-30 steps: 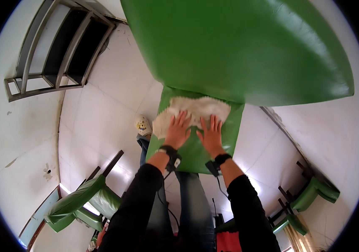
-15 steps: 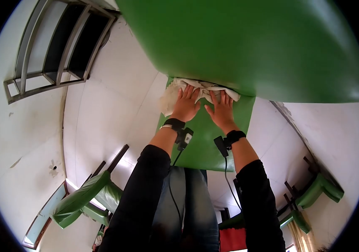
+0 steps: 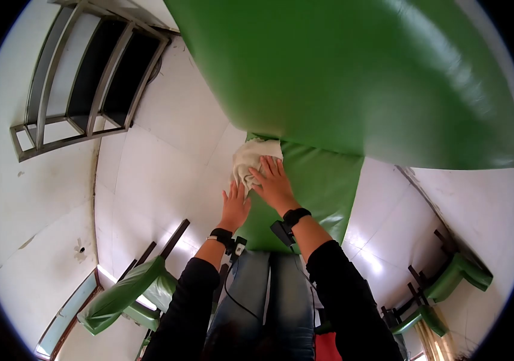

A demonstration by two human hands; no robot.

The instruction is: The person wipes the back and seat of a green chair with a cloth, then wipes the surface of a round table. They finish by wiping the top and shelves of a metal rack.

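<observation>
A crumpled beige cloth (image 3: 257, 157) lies bunched at the left side of a green padded seat (image 3: 317, 186), close to the tall green backrest (image 3: 329, 78). My right hand (image 3: 275, 188) presses on the cloth's right part with its fingers spread. At the cloth's lower left edge is my left hand (image 3: 234, 209), fingers apart, the tips touching the fabric by the seat's left edge. Both wrists wear black straps with small devices and cables.
A metal rack with dark panels (image 3: 88, 78) stands at the upper left. Green chairs are at the lower left (image 3: 128, 289) and lower right (image 3: 458, 277). White walls flank the pale tiled floor (image 3: 161, 162). My legs (image 3: 269, 283) are against the seat's front.
The cloth was spread wide, then pushed up to the backrest; now it is bunched at the left. Both hands have moved left and back toward me since half a second ago.
</observation>
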